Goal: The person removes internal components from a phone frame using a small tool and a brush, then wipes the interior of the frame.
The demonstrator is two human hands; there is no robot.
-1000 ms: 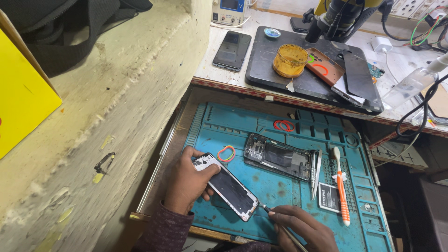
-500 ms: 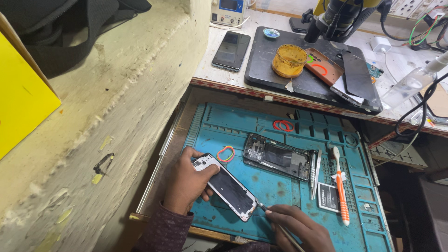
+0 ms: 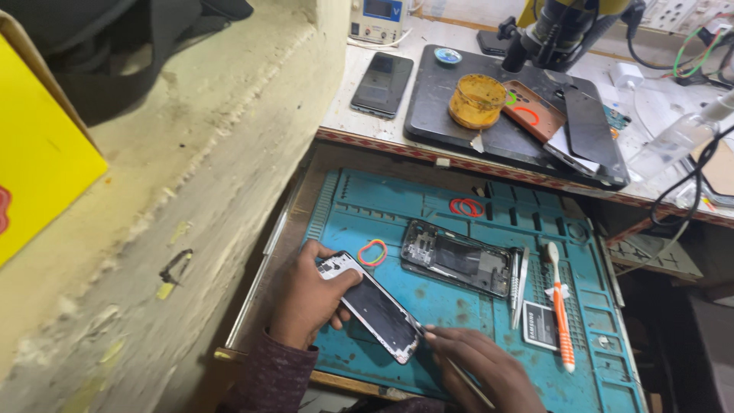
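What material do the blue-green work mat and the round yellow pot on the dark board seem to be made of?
The work mat looks like matte silicone or rubber: moulded ridges and small compartments, no glare, some stains. The round pot seems translucent amber plastic or glass, glossy, with a smeared rim; which one is unclear.

We are looking through a single camera worn on the head, tilting steeply down and forward over the worktop [image 3: 397, 149]. We are sitting close: our left hand [image 3: 306, 298] and right hand [image 3: 478, 365] are filling the bottom edge, cut off at the wrists. The view is facing away from our body, with the blue mat [image 3: 459, 306] lying just below us and the microscope [image 3: 562, 27] standing at the far top edge. A plastered wall [image 3: 168, 206] is taking up the whole left side, very near the lens. No second view is sharing the scene.
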